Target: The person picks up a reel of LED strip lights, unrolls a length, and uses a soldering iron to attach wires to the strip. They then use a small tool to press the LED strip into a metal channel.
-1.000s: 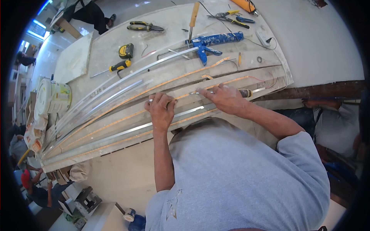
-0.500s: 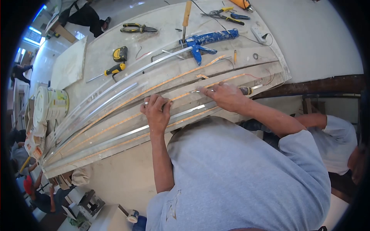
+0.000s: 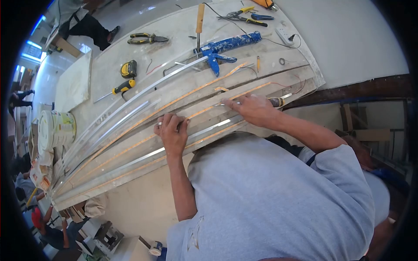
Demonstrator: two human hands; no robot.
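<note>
A narrow orange LED strip (image 3: 202, 112) with thin red wires at its right end runs along a board between my hands. My left hand (image 3: 173, 132) presses down on it, with curled fingers and thumb closed around the strip; a ring shows on one finger. To the right, my right hand (image 3: 257, 111) is closed in a pinch over the same strip, and a thin shiny metal tip sticks out from its fingers toward the left. The rest of that tool is hidden. Just beyond the right wrist lies a yellow-and-black tool handle (image 3: 276, 102).
On the worktable (image 3: 174, 54) lie a blue caulking gun (image 3: 233, 43), pliers (image 3: 146, 39), a tape measure (image 3: 129, 68), a screwdriver (image 3: 124, 86) and a power strip (image 3: 285, 35). Light plastic channels (image 3: 143, 89) stretch leftward toward a white bucket (image 3: 56, 129). Other people stand around.
The view has shifted slightly, so the table and tools appear further left. Both hands keep nearly the same place on the strip. A person at the right has moved lower, partly behind my shoulder.
</note>
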